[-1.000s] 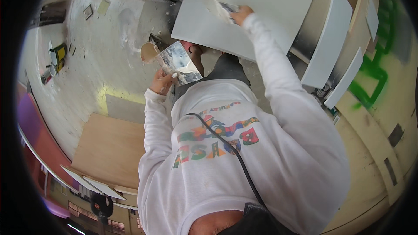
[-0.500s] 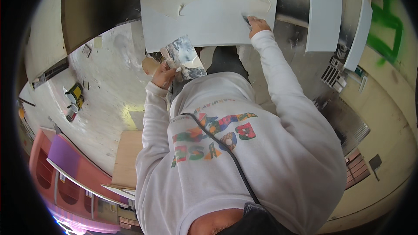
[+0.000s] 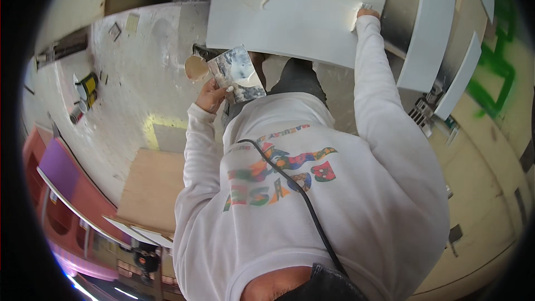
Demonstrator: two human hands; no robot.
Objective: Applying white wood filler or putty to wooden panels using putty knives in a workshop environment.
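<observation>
My left hand [image 3: 210, 97] grips a square, stained putty board [image 3: 224, 62] by its near left corner, with white paste on its face. Just beyond that hand is a round tan thing [image 3: 196, 68], perhaps an open tub. Stretched far ahead, my right hand [image 3: 369, 14] is closed around a putty knife [image 3: 365, 6], its blade mostly hidden, at the right side of a white panel [image 3: 290, 28]. Pale putty [image 3: 354, 20] is smeared beside the right hand. A small curved dab of putty [image 3: 265, 2] sits farther left on the panel.
More white panels [image 3: 429, 33] stand to the right. A yellow-and-black can [image 3: 86, 89] is on the stained floor [image 3: 122, 128] at left. A brown board [image 3: 147, 184] and pink-and-purple shelving [image 3: 67, 173] are at lower left. Green paint marks the wall [image 3: 501, 72] at far right.
My right hand has moved with the putty knife toward the panel's right edge. The putty smear there looks different. The view has shifted; my left hand still holds the board in about the same place.
</observation>
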